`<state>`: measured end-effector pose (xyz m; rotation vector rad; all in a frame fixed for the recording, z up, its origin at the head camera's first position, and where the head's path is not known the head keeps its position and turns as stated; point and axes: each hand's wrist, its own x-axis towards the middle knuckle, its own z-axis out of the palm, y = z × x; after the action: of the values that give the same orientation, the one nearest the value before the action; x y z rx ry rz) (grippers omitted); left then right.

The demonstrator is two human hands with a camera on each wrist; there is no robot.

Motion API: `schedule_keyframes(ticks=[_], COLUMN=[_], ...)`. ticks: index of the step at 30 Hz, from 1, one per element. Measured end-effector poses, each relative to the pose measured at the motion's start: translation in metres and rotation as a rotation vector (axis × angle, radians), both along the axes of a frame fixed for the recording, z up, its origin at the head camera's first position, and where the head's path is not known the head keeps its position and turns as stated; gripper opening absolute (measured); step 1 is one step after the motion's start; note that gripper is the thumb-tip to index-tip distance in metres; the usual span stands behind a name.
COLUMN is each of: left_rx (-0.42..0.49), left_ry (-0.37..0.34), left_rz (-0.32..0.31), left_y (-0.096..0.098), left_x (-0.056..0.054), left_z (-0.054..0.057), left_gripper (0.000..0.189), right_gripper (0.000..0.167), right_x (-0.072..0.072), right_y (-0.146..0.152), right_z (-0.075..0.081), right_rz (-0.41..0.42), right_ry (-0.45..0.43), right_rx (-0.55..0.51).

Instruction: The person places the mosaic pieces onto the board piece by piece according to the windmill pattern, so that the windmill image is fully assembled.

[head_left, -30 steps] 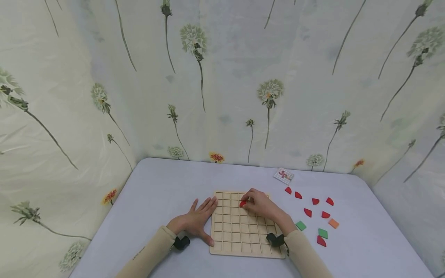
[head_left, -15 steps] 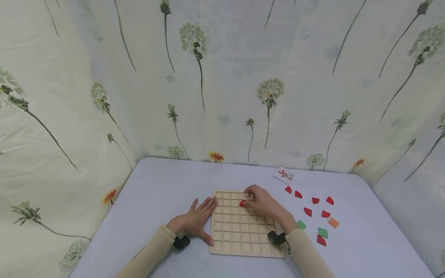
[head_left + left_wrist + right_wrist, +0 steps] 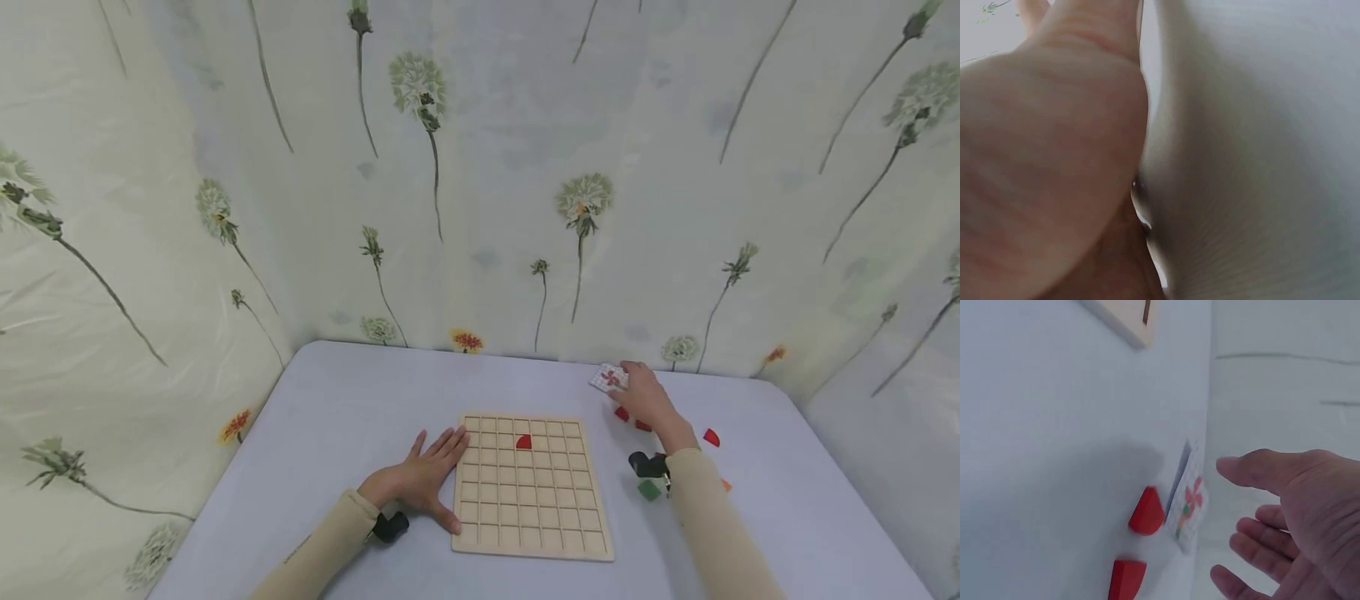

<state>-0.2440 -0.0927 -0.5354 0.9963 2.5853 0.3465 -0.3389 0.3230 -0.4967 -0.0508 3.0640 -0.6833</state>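
My left hand [image 3: 423, 479] lies spread at the left edge of the wooden grid board [image 3: 532, 546], fingertips and thumb on its border. One red quarter-circle piece [image 3: 523, 442] sits in a cell of the board's second row. At the back right, my right hand [image 3: 647, 397] reaches over a small card [image 3: 606, 377] printed with a red flower on a grid. In the right wrist view, the thumb and fingers [image 3: 1266, 540] are apart with nothing between them, and the card [image 3: 1188, 503] stands beyond the fingertips. The left wrist view is mostly filled by the palm [image 3: 1054, 156].
Loose red quarter-circle pieces lie below the card, including one red piece [image 3: 1147, 512] close to it. Farther right are another red piece [image 3: 711, 437], a green square [image 3: 648, 490] and an orange piece [image 3: 726, 484]. My right forearm hides several others. A flower-patterned curtain [image 3: 495, 167] surrounds the table.
My right hand has let go of the red quarter-circle piece, which stays in the board's cell, and moved right and back to the card. My left hand has stayed put.
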Motion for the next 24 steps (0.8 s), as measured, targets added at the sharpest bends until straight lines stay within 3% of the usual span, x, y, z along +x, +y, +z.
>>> schedule_keyframes(ticks=[5, 10, 16, 24], left_rx=[0.002, 0.007, -0.005, -0.01], left_ry=[0.01, 0.009, 0.009, 0.009], left_rz=[-0.005, -0.013, -0.006, 0.011], left_y=[-0.002, 0.002, 0.003, -0.002], left_x=[0.0, 0.0, 0.0, 0.0], left_z=[-0.001, -0.005, -0.007, -0.002], left_gripper=[0.134, 0.134, 0.135, 0.134], right_gripper=[0.07, 0.075, 0.073, 0.082], right_x=[-0.01, -0.01, -0.012, -0.011], right_y=[0.007, 0.011, 0.012, 0.003], right_z=[-0.004, -0.012, -0.019, -0.017], right_rz=[-0.018, -0.053, -0.074, -0.168], right_ry=[-0.105, -0.172, -0.172, -0.184], right_rx=[-0.031, 0.003, 0.078, 0.046])
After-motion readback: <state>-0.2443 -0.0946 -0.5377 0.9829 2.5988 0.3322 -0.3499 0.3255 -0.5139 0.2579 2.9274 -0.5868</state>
